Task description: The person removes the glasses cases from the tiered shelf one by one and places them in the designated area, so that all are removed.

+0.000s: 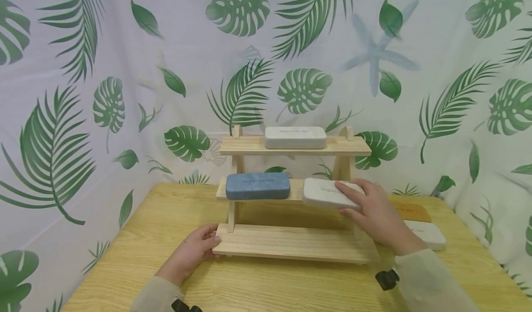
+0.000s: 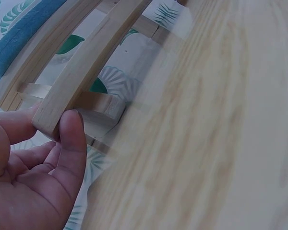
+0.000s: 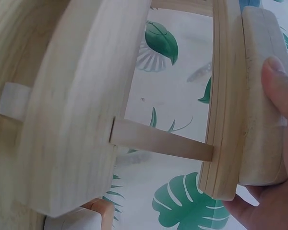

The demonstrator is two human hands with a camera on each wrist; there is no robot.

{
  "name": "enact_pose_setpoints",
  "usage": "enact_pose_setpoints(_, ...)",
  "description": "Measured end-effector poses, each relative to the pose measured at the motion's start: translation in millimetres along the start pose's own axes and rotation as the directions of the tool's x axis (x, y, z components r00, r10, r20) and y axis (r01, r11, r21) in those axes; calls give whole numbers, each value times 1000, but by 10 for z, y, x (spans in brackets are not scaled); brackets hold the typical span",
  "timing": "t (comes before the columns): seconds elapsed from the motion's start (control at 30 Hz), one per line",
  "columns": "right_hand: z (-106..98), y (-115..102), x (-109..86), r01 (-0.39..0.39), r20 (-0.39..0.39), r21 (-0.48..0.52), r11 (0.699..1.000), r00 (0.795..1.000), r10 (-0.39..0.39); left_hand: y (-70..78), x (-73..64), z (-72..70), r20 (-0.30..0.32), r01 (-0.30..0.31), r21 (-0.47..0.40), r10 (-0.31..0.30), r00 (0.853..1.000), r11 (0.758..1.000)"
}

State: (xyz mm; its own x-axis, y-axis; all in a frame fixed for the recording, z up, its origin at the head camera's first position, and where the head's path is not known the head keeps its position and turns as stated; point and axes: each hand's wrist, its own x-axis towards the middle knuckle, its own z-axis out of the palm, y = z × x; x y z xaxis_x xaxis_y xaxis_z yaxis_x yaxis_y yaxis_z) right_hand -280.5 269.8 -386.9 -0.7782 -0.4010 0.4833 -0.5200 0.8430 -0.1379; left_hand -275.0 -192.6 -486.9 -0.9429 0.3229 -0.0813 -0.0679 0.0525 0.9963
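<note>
At far left, my left hand (image 1: 194, 252) pinches the left end of the bottom shelf (image 1: 291, 243), thumb on one face, fingers on the other, forearm coming up from the front. I judge this brace sound; it should only steady the stand, not pull it.

Next, the blue case (image 1: 257, 187) rests on the left half of the middle shelf (image 1: 296, 190). I would take its line as the reference for alignment. The top white case (image 1: 295, 139) lies above, near mid-shelf.

To the right, the held white case (image 1: 330, 194) is at the right half of the middle shelf, slightly askew, front edge overhanging. Full seating cannot be confirmed. I recommend squaring it, easing it back, and letting go only once its base bears flat.

My right hand (image 1: 376, 210) pinches that case at its right end, a finger across the top, thumb at the front, wrist angled inward. The forearm passes near the orange case (image 1: 411, 211) and the spare white case (image 1: 428, 234) on the desk (image 1: 166, 219); keep it clear of both.
</note>
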Motion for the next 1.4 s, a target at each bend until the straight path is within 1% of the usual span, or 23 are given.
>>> enact_pose_setpoints(0.3, -36, -27, -148, 13, 11, 28, 1000, 1000, -13, 6, -25, 6, 5, 17, -11, -17, 1000, 1000)
enact_pose_setpoints(0.43, -59, -33, -221, 20, 12, 40, 999, 1000, -20, -3, -30, 0, 3, 14, -11, -14, 1000, 1000)
enact_pose_setpoints(0.6, -77, 1, -302, 39, -14, 54, 998, 999, -38, -6, -26, -4, 1, 10, -9, -10, 1000, 1000)
enact_pose_setpoints(0.87, -214, 2, -425, 17, -47, 51, 999, 999, -15, 18, -22, 12, -7, 17, -5, -17, 1000, 1000)
enact_pose_setpoints(1.1, -263, 90, -490, 78, -96, 62, 995, 993, -72, 46, -20, 3, -10, 9, 8, -9, 1000, 1000)
enact_pose_setpoints(1.17, -269, 114, -522, 75, -90, 70, 995, 994, -68, 44, -18, -2, -5, 10, 6, -9, 1000, 1000)
enact_pose_setpoints(1.4, -288, 235, -668, 25, -27, 86, 996, 999, -23, 17, -7, -17, 7, 8, -1, -8, 1000, 1000)
